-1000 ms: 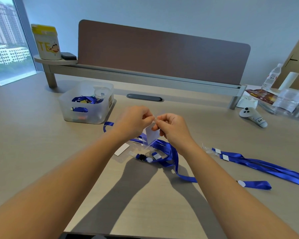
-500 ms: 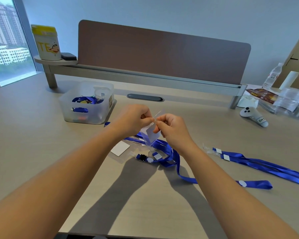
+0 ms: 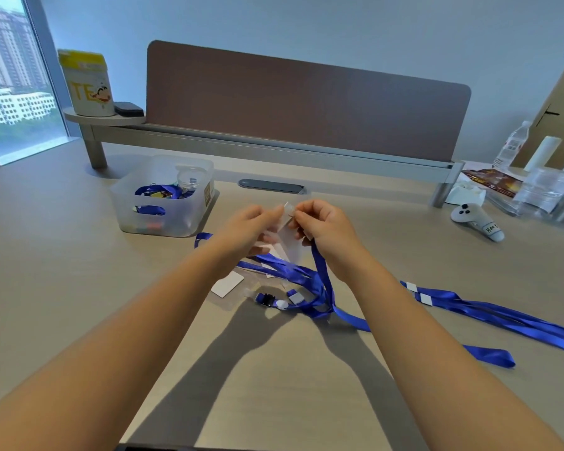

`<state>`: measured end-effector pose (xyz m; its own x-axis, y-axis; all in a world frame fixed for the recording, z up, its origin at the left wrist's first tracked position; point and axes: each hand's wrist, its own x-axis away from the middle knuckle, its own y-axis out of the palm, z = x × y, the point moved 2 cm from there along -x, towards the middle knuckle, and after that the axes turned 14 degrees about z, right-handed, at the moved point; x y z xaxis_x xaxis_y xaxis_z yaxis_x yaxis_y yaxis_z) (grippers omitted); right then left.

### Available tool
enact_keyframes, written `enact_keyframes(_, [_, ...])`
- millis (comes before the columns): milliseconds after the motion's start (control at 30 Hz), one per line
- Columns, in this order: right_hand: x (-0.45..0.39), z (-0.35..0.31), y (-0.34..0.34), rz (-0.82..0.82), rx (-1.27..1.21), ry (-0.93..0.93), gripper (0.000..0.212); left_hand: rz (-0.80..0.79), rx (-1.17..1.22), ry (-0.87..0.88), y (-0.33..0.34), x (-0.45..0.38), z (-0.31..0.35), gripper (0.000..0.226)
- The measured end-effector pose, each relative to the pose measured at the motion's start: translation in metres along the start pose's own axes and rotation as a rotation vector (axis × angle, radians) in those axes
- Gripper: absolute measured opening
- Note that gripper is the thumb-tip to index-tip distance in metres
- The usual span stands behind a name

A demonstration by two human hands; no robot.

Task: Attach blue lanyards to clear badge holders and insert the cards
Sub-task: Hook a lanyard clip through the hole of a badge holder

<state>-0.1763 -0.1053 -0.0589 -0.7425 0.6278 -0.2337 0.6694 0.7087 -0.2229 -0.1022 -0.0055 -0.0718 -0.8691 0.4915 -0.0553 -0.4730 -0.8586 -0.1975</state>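
Pinching the clear badge holder [image 3: 285, 237] at its top edge, left hand [image 3: 248, 227] and right hand [image 3: 324, 231] hold it above the worktop [image 3: 62, 288]. A blue lanyard [image 3: 321, 281] hangs from the right hand onto the tangle below. White card [image 3: 227, 283] lies flat beside it.
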Motion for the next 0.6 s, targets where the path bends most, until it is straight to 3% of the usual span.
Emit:
enact_keyframes(67, [-0.004,-0.002,-0.002,-0.012,-0.014,0.037,0.024,0.036,-0.051,-0.234,-0.004,0.002,-0.014,0.049])
enact_keyframes(133, [-0.006,-0.002,-0.004,-0.037,-0.066,0.066,0.022,-0.077,-0.084,-0.469,-0.008,0.007,-0.027,0.067])
enact_keyframes(200, [-0.008,-0.001,-0.006,-0.075,-0.107,0.082,0.025,-0.256,0.008,-0.621,-0.006,0.012,-0.036,0.079])
enact_keyframes(267, [-0.008,0.0,-0.007,-0.115,-0.126,0.101,0.029,-0.278,0.217,-0.687,-0.002,0.013,-0.037,0.075])
enact_keyframes(433, [-0.006,0.008,-0.016,-0.149,-0.08,0.181,0.025,0.134,0.648,-0.596,-0.001,0.006,-0.016,0.018])
enact_keyframes(533, [-0.008,0.015,-0.019,-0.047,0.04,0.249,0.011,0.269,0.552,-0.406,-0.004,-0.001,0.002,0.014])
enact_keyframes(600, [-0.011,0.022,-0.021,0.147,0.15,0.235,0.028,0.334,0.483,-0.32,-0.004,-0.005,0.012,0.015])
